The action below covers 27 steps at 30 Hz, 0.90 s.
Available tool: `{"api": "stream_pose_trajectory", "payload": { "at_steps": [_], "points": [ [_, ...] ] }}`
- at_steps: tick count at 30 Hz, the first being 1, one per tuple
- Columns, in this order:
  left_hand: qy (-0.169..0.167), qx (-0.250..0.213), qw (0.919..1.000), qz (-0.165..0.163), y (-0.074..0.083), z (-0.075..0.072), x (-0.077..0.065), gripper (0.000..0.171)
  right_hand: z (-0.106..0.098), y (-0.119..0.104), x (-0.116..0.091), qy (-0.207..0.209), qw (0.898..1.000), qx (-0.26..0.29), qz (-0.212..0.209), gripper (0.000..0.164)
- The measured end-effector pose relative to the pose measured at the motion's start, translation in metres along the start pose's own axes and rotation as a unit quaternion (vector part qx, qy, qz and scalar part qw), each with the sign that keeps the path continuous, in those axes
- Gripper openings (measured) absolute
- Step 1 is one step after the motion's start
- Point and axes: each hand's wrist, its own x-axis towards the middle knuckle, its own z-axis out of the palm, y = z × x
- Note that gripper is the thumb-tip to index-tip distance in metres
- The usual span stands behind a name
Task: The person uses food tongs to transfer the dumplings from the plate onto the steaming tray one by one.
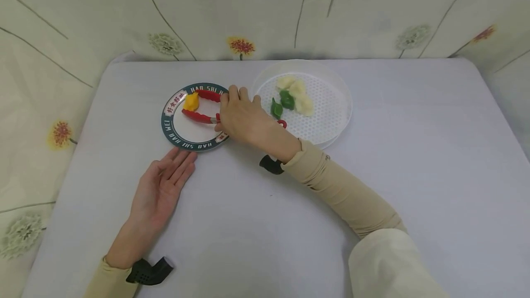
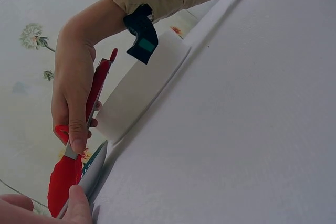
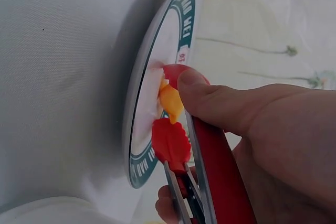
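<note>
My right hand grips a pair of red-tipped tongs above the plate, which is white with a dark green lettered rim. The tongs' jaws stand apart on either side of a small yellow lemon- or pepper-shaped piece on the plate; in the right wrist view the yellow piece shows between the red tips. Palm up, my left hand has its straight fingers at the plate's near rim. Whether the fingertips reach under the rim cannot be told.
Right of the plate stands a round white perforated steamer tray. It holds several pale dumpling-like pieces and two green pieces. A flowered cloth hangs behind the white table.
</note>
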Motion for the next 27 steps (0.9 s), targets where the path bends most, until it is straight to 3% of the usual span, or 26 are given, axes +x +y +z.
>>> {"api": "stream_pose_trajectory", "payload": {
  "at_steps": [13, 19, 27],
  "points": [
    [0.0, -0.01, 0.9999, -0.005, 0.0, 0.001, 0.0, 0.062, -0.004, 0.002, -0.006, -0.025, 1.0, -0.005, 0.0, 0.072],
    [0.001, -0.007, 1.0, -0.005, 0.0, 0.001, 0.0, 0.062, -0.009, 0.007, -0.016, -0.036, 0.999, 0.002, 0.003, 0.078],
    [-0.001, -0.005, 1.0, -0.003, 0.0, 0.001, -0.001, 0.061, -0.016, 0.016, -0.038, -0.02, 1.0, -0.011, 0.011, 0.075]
  ]
}}
